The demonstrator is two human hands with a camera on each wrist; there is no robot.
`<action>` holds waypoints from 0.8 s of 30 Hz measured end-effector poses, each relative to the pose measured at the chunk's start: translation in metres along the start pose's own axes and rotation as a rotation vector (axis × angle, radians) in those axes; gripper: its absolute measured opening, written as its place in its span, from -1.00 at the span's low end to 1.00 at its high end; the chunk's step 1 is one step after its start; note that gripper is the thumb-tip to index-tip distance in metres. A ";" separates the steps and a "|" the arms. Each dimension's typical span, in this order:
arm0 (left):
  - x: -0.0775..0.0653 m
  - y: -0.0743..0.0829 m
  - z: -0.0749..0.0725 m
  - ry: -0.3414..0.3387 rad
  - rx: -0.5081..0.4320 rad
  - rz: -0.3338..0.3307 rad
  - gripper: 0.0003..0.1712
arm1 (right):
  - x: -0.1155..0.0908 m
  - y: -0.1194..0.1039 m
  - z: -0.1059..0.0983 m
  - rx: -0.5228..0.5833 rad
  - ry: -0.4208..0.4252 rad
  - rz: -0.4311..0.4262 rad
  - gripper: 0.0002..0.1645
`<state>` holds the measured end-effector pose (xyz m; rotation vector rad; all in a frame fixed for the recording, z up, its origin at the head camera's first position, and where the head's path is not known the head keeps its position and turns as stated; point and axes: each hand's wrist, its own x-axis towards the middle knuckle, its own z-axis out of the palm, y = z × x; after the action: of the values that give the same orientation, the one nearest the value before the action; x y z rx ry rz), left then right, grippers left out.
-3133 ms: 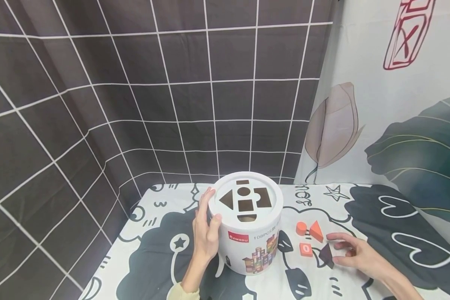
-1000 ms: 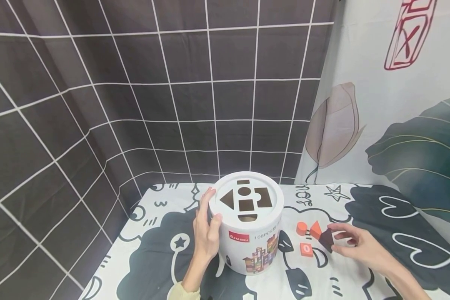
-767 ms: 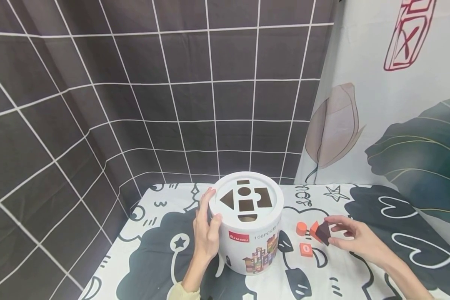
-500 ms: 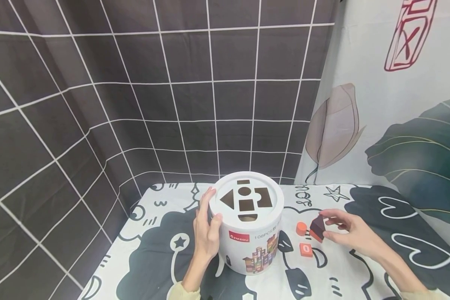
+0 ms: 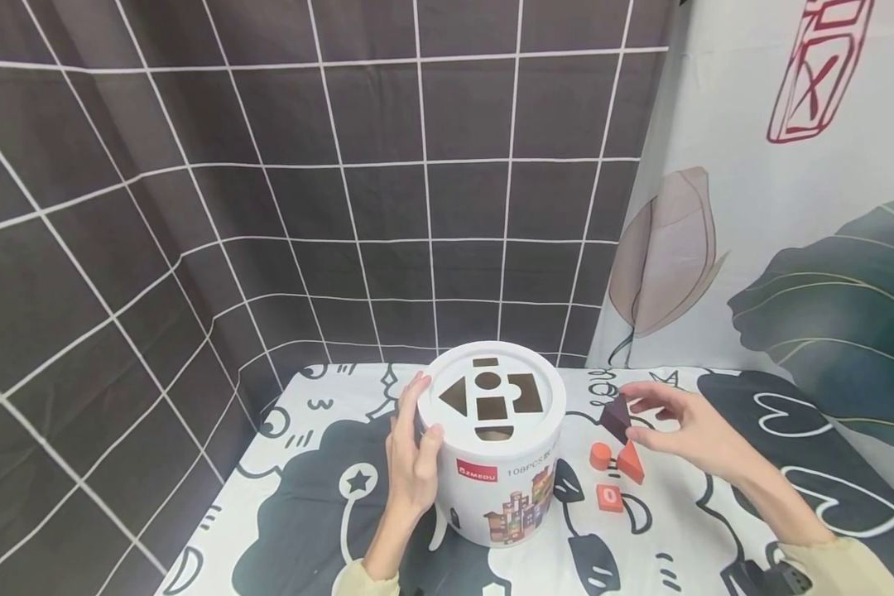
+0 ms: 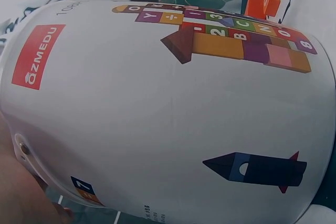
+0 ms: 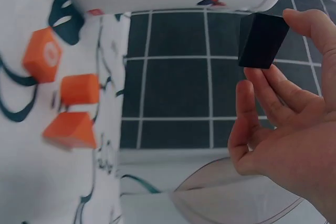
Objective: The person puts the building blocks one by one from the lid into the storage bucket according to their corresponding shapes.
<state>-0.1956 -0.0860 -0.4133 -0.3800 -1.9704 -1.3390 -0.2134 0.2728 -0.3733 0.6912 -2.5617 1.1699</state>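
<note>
A white toy bucket (image 5: 492, 480) stands upright, printed with colourful blocks. Its lid (image 5: 447, 426) has cut-out shapes: triangle, circle, square, rectangles and others. My left hand (image 5: 411, 463) rests on the bucket's left side, fingers fairly straight along the rim and thumb on the near edge. My right hand (image 5: 685, 426) pinches a dark triangular block (image 5: 616, 418) between thumb and fingers, raised to the right of the bucket. In the right wrist view the same dark block (image 7: 262, 40) shows a flat face. Below it lie an orange cylinder (image 5: 600, 455), an orange triangular block (image 5: 630, 463) and an orange-red square block (image 5: 608, 497) marked 0.
A black-and-white patterned cloth (image 5: 305, 488) covers the table. Behind it hangs a dark grid curtain (image 5: 387, 199); a pale curtain (image 5: 730, 165) with leaf prints hangs at the right.
The right hand has taken hold of the dark triangular block, lifted it and carried it up-left past the orange blocks. The left hand and the bucket have stayed put.
</note>
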 end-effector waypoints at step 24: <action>0.001 -0.001 0.001 0.014 -0.002 0.028 -0.33 | 0.057 -0.066 0.006 0.054 -0.018 -0.054 -0.43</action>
<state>-0.1975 -0.0862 -0.4137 -0.3967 -1.9450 -1.3231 -0.2291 0.2127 -0.3119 0.7809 -2.5176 1.2243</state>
